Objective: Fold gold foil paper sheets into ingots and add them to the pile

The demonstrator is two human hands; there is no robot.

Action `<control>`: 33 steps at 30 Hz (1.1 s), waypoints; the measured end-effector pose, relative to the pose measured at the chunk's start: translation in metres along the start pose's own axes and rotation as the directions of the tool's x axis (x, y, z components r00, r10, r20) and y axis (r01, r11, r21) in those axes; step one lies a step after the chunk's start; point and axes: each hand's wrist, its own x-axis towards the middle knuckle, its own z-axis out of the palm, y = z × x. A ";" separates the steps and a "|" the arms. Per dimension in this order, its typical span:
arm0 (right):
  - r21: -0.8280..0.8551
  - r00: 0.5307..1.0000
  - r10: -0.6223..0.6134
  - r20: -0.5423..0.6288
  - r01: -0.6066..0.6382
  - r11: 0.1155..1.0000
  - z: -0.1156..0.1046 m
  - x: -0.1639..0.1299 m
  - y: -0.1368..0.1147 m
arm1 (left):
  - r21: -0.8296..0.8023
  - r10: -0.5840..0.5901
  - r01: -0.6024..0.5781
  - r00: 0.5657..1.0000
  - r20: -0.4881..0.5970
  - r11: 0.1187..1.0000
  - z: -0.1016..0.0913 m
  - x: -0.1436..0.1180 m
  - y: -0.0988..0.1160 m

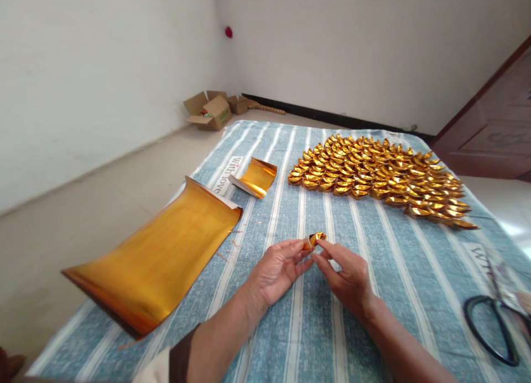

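My left hand (276,269) and my right hand (346,275) meet over a blue striped cloth (315,316), both pinching one small folded piece of gold paper (314,239) between their fingertips. A large curled sheet of gold paper (160,255) lies to the left of my left hand. Farther back sits a smaller stack of gold sheets (256,177). A wide spread of several folded gold ingot shapes (377,172) covers the cloth at the back right.
Black-handled scissors (493,327) lie on the cloth at the right edge. Open cardboard boxes (211,112) stand on the floor in the far corner. A dark wooden door (493,128) is at the right. White walls enclose the room.
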 end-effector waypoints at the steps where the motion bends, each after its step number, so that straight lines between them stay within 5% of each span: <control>1: 0.003 1.000 -0.001 -0.007 0.001 1.000 0.000 0.000 -0.002 | 0.002 0.003 -0.003 1.000 0.004 1.000 0.000 0.000 0.000; 33: 0.216 0.988 0.156 -0.009 -0.151 0.965 0.003 -0.003 -0.026 | 0.095 -0.012 0.010 1.000 0.019 0.995 0.003 0.002 0.002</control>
